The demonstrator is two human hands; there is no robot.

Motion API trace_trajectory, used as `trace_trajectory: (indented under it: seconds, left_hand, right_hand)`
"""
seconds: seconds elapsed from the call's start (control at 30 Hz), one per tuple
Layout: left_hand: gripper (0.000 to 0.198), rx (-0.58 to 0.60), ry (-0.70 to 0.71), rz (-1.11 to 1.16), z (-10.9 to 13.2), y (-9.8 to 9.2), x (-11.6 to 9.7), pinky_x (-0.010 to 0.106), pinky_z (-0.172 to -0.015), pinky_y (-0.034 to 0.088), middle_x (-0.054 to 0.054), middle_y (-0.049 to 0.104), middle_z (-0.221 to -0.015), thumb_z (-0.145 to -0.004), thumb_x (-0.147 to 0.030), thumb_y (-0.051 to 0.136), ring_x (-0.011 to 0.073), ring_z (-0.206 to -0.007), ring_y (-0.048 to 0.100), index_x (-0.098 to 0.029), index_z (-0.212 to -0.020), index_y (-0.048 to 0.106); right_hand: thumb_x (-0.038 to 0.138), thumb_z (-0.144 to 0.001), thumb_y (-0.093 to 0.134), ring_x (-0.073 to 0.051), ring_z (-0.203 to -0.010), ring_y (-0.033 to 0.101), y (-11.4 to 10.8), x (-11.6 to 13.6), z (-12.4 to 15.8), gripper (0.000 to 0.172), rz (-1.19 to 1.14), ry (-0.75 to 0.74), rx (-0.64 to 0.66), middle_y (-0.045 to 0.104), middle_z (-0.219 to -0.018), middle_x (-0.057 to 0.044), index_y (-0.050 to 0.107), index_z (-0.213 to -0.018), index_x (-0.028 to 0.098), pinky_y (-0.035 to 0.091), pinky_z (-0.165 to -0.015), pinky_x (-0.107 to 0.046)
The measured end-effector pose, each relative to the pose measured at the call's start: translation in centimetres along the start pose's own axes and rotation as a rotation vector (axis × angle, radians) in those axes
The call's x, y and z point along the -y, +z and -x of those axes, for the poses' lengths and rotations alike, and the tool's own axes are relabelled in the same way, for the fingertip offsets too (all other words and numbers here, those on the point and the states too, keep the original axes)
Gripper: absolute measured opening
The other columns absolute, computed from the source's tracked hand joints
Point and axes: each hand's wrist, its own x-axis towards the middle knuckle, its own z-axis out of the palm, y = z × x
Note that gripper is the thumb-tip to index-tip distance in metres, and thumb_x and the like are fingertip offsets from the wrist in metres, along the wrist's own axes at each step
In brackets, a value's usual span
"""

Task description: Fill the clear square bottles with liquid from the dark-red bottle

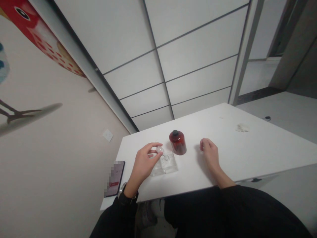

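Between the thumb and fingers of my left hand (147,160) is a small clear round piece, knob-like (159,150). It is held just over a clear square container (170,168) that stands on the white table. Part of the container is hidden behind my left hand, and I cannot tell whether the round piece joins it. Just behind the container stands an upright reddish-brown bottle (178,143) with a black cap. To the right of the bottle, my right hand (210,152) rests at the table with its fingers curled in; nothing shows in it.
A dark-edged phone or tablet (116,178) lies at the left end of the white table (193,175). Toward the table's right there is a pale smudge (242,128). White panelled doors (138,89) rise behind the table, and a wall with a socket (108,135) is on the left.
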Motion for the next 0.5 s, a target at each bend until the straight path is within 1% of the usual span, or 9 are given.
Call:
trace_trajectory:
  seconds: [0.17,0.27,0.43,0.5]
  left_hand:
    - [0.027,-0.012,-0.028,0.031,-0.14,-0.1,-0.09,0.034,-0.084,0.065,0.009,0.078,-0.123,-0.085,-0.032,0.074,0.0195,-0.089,0.076,-0.022,-0.11,0.078]
    - [0.028,0.007,-0.046,0.047,-0.23,-0.23,-0.12,0.034,-0.083,0.066,0.009,0.078,-0.123,-0.084,-0.034,0.075,0.0202,-0.09,0.077,-0.021,-0.11,0.077]
    - [0.028,-0.025,-0.039,0.04,-0.26,-0.36,-0.03,0.034,-0.084,0.066,0.008,0.078,-0.121,-0.084,-0.035,0.075,0.0201,-0.088,0.078,-0.021,-0.108,0.077]
    - [0.028,-0.017,-0.042,0.046,-0.23,-0.38,0.0,0.034,-0.083,0.066,0.009,0.079,-0.121,-0.084,-0.035,0.075,0.0202,-0.087,0.078,-0.021,-0.109,0.077]
  right_hand:
    - [0.059,-0.085,0.055,-0.018,-0.065,0.046,0.04,-0.02,-0.05,0.04,-0.004,0.003,-0.008,0.048,-0.06,0.002,0.053,-0.065,0.024,0.037,-0.064,-0.033]
    - [0.057,-0.085,0.055,-0.018,-0.064,0.047,0.05,0.01,-0.04,0.039,-0.009,0.005,-0.011,0.049,-0.059,0.002,0.054,-0.065,0.024,0.037,-0.064,-0.033]
    - [0.059,-0.084,0.057,-0.018,-0.065,0.048,0.0,0.07,-0.05,0.039,-0.016,0.013,-0.008,0.051,-0.06,0.002,0.054,-0.065,0.025,0.038,-0.065,-0.034]
    - [0.06,-0.084,0.057,-0.019,-0.065,0.048,-0.02,0.08,-0.05,0.04,-0.018,0.013,-0.008,0.051,-0.06,0.002,0.054,-0.065,0.025,0.038,-0.065,-0.033]
